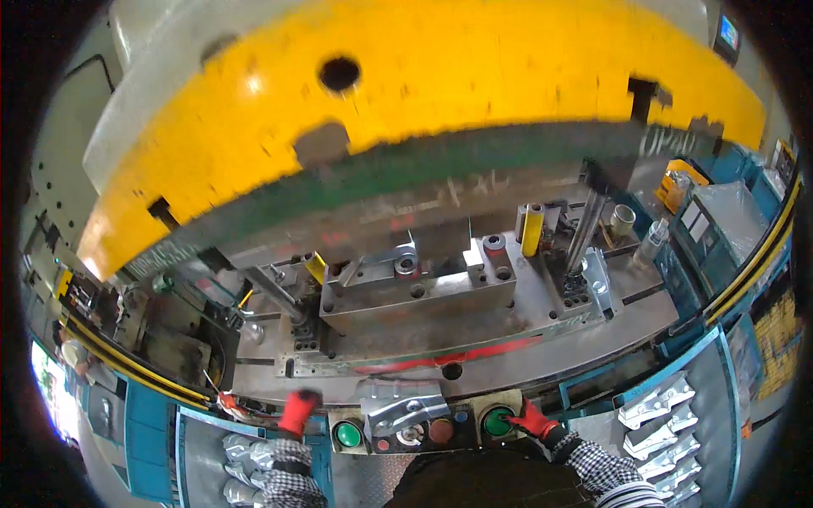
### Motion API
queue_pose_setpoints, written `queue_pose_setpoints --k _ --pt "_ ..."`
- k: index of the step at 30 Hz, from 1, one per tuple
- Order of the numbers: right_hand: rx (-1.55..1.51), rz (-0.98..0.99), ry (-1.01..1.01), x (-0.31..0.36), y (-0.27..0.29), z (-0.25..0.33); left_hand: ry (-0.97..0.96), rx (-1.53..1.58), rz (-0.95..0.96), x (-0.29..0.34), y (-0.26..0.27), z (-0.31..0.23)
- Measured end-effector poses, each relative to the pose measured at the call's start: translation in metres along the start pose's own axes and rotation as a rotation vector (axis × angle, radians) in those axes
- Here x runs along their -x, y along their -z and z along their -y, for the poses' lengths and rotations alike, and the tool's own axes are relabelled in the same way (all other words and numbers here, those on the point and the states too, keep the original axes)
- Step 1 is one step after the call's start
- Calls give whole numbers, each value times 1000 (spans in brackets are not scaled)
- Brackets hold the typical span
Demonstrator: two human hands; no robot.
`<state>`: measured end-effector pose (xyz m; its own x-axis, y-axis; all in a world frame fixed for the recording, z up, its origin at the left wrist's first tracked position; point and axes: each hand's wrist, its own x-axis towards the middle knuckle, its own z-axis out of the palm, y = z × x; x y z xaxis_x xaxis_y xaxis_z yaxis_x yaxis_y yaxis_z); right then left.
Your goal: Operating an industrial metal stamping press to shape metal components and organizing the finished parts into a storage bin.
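My left hand (298,412), in a red glove with dark fingertips, is raised just left of the control panel (464,435). A green push button (348,434) is the nearest thing to it; its fingers are too blurred to read. On the panel's other end, my right hand (533,418), gloved in red, reaches its outstretched fingers to the edge of a second green button (497,426). Whether they press it is not clear. Between the hands a shaped sheet-metal part (405,406) lies over the panel's back, behind a red button (439,431).
Ahead stands a press with a die block (423,298) on its bed, between guide posts (587,233). Its large yellow ram (474,63) hangs above. Formed metal parts fill a right rack (665,432) and a left rack (241,461). A clear bottle (652,241) stands at the bed's right.
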<state>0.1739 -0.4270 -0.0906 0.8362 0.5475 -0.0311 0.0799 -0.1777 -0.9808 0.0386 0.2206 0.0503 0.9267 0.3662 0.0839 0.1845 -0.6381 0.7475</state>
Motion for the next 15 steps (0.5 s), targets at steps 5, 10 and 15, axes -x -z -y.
queue_pose_setpoints --k 5,10,15 --pt "-85 -18 -175 17 22 -24 -463 -58 -295 -137 4 -278" --pt "194 -396 -547 39 69 -62 -641 -755 -476 -252 -30 -368" --pt "-54 -738 -378 94 180 -84 -387 -1090 -455 -305 -105 -377"
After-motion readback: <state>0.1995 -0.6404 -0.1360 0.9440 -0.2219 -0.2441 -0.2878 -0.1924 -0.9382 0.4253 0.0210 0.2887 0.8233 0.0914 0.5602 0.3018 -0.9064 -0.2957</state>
